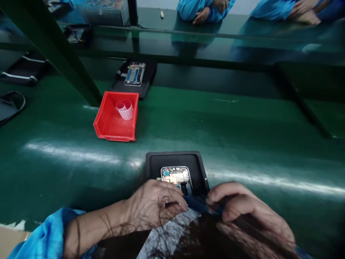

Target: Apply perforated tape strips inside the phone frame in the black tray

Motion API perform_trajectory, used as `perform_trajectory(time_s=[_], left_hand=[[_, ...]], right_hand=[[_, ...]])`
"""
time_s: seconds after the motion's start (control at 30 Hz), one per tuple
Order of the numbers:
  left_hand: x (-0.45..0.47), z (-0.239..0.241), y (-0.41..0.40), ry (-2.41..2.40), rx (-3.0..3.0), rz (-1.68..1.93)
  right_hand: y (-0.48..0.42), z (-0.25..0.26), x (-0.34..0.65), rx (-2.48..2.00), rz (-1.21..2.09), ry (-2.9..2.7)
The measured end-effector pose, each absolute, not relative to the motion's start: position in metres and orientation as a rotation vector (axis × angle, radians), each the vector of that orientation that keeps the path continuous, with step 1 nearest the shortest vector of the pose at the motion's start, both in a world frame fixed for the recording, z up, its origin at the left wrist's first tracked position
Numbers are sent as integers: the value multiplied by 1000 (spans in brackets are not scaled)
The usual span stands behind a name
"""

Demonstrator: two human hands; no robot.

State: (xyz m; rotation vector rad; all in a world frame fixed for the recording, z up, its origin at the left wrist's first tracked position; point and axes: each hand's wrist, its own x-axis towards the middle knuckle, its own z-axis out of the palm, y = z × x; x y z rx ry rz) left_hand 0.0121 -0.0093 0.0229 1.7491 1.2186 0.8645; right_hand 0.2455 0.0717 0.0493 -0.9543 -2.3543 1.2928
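An opened phone with its circuit board showing lies in a black tray near the front edge of the green belt. My left hand rests over the phone's near end, fingers curled and pinched at a dark blue strip. My right hand pinches the same strip from the right side. The lower half of the phone is hidden under my hands.
A red bin holding a curled pink-white ribbon sits further back on the left. Behind it another phone lies on a black tray. A green post slants at the left. Other people's blue sleeves and hands rest beyond the far rail.
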Motion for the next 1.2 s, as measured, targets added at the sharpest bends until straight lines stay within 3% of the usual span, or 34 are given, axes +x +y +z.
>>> perform_trajectory(time_s=[0.13,0.77,1.2], left_hand=[[13,21,-10,1257,1858,840],[11,25,-8,1281,2240,832],[12,25,-8,1307,2252,821]], right_hand=[[77,51,232,-976,1425,-2055],[85,45,239,-1027,1501,-2001],[88,37,237,-707,1501,-2013]])
